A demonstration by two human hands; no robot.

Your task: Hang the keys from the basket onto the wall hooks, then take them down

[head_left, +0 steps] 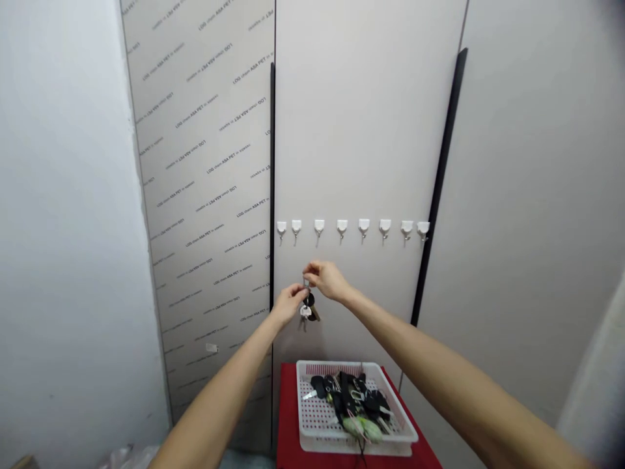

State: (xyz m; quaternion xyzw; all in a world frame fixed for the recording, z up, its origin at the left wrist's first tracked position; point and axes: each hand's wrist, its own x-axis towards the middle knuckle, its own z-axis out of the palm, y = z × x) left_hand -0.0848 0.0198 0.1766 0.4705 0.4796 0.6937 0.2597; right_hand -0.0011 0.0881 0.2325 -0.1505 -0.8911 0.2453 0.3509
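Note:
A small bunch of keys (306, 311) dangles in front of the pale cabinet door, below the row of hooks. My right hand (326, 279) pinches its top end between thumb and fingers. Just lower and to the left, my left hand (290, 302) has its fingertips closed on the same bunch near the ring. One key head is white, others are black, and one blade looks brass-coloured. Above both hands, several white hooks (319, 226) are fixed to the door in a line, with nothing hanging from them.
Below the hands, a white plastic basket (307, 443) holds several keys and a green item, on a red surface (288, 417). Long black handles (272, 189) edge the door on both sides. A panel with printed film (205, 215) and a white wall (63, 215) lie left.

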